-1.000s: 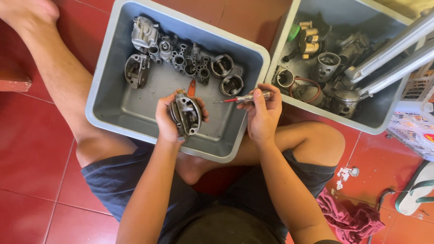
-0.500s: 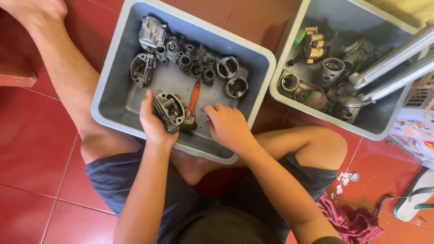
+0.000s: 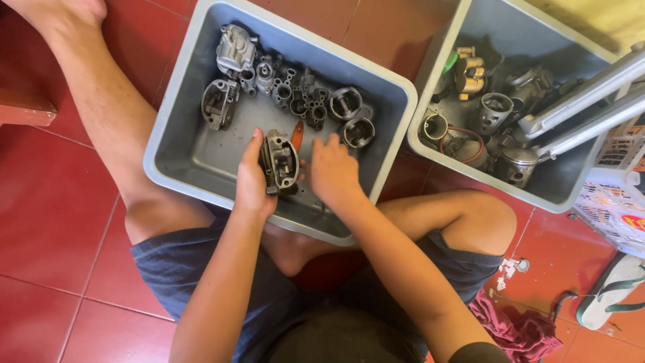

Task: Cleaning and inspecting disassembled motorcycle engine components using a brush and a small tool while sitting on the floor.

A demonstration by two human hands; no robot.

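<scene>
Holding a carburettor body (image 3: 279, 161) upright in the left hand (image 3: 252, 185), fingers wrapped round its left flank, thumb side against the casting; sits low inside the grey tub (image 3: 176, 114), near its front wall. Right hand (image 3: 332, 171) palm-down beside it, fingers spread on the tub floor, touching or nearly touching an orange-handled tool (image 3: 296, 134); nothing clearly gripped. Casting: cast metal, likely heavy for its bulk, rigid, probably greasy and so slippery; small protruding fittings and a side spring likely the weak points. Best taken by the broad flanks, not by the fittings. Behind: row of similar metal parts (image 3: 289, 94) along the tub's far side, two ring-shaped pieces (image 3: 353, 117) at right. Second tub (image 3: 430, 87) to the right, well apart, with more engine parts and pale tubes (image 3: 584, 101). Red tiled floor (image 3: 47, 202) beneath.
</scene>
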